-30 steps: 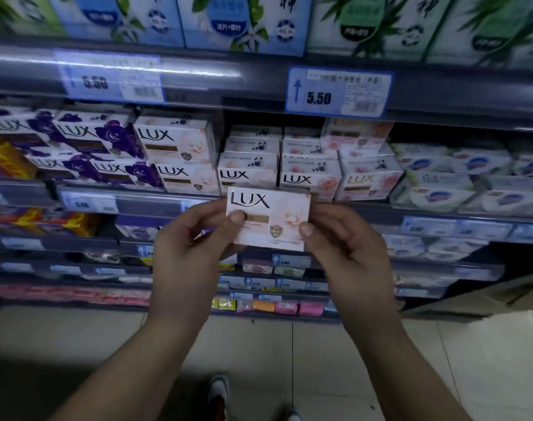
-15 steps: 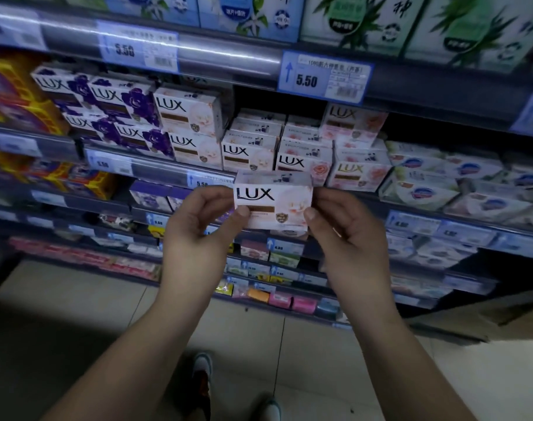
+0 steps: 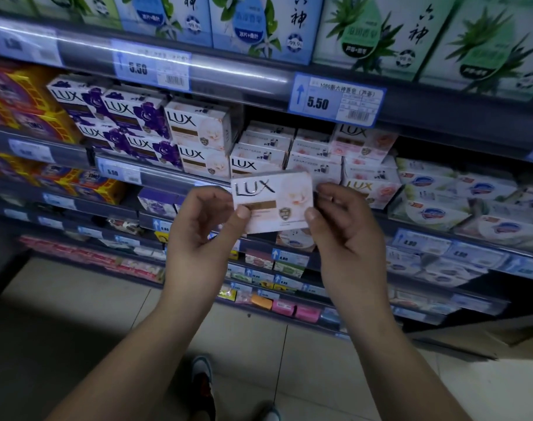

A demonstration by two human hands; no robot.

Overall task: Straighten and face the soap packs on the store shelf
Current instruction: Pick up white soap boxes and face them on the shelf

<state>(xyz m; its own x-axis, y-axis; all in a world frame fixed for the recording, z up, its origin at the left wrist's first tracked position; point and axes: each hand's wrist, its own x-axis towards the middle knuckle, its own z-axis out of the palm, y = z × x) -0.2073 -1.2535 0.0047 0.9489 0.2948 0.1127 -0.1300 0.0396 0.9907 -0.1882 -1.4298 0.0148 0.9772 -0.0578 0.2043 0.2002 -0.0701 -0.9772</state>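
Note:
A white LUX soap pack (image 3: 274, 199) is held face-up between both hands, just in front of the shelf lip. My left hand (image 3: 198, 238) pinches its left end and my right hand (image 3: 347, 235) pinches its right end. Behind it on the shelf (image 3: 168, 177) stand stacked white LUX packs (image 3: 199, 129), lower white packs lying with their backs up (image 3: 268, 141), pink LUX packs (image 3: 365, 141) and purple LUX packs (image 3: 119, 110) to the left.
Blue price tags (image 3: 335, 100) hang on the shelf rail above. Green and blue tall soap boxes (image 3: 374, 31) fill the top shelf. Pale green packs (image 3: 471, 202) lie to the right, yellow-red packs (image 3: 19, 101) to the left. Lower shelves and tiled floor (image 3: 259, 360) are below.
Both hands have lifted the white LUX pack closer to the shelf's middle stack, and the view has shifted left and nearer to the shelf.

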